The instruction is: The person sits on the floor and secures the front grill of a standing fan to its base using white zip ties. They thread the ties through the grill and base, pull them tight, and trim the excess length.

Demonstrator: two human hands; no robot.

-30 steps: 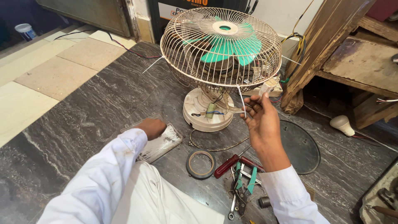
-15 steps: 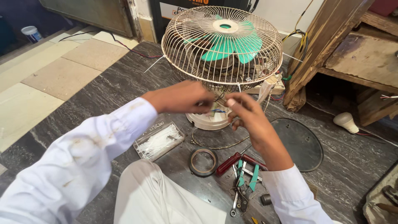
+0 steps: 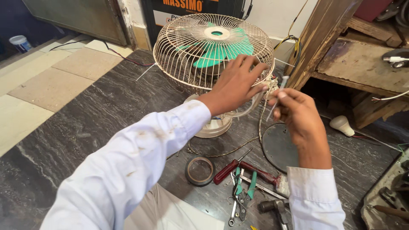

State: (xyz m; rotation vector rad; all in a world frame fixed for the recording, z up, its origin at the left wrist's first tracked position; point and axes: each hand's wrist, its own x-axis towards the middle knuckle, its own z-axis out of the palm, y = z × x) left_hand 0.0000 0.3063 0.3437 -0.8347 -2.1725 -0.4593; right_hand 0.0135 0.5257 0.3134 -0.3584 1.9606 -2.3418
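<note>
Left hand: the left hand [image 3: 236, 83] is spread fairly wide, fingers fanned and palm down, resting against the lower front of the fan cage [image 3: 213, 51]; it grips nothing that I can see.
Right hand: the right hand [image 3: 298, 113] is curled narrow, thumb and fingertips pinched on a thin pale wire end [image 3: 277, 96] that rises tilted from the fingers.
Wire end: its top sits just beside the left fingertips, between the two hands; whether it touches the cage I cannot tell.
Fan: a cream wire cage with green blades [image 3: 217, 49] inside, standing on a cream base [image 3: 213, 123] on the dark stone floor [image 3: 85, 127], directly beyond and under the left hand, left of the right hand.
Below the right hand: a dark round plate [image 3: 279, 147] flat on the floor.
Near the right wrist: a red-handled screwdriver [image 3: 228, 170], green-handled pliers [image 3: 245, 189] and a roll of tape [image 3: 200, 171], lying close together.
Right of the right hand: a white bulb [image 3: 343, 125], well apart.
</note>
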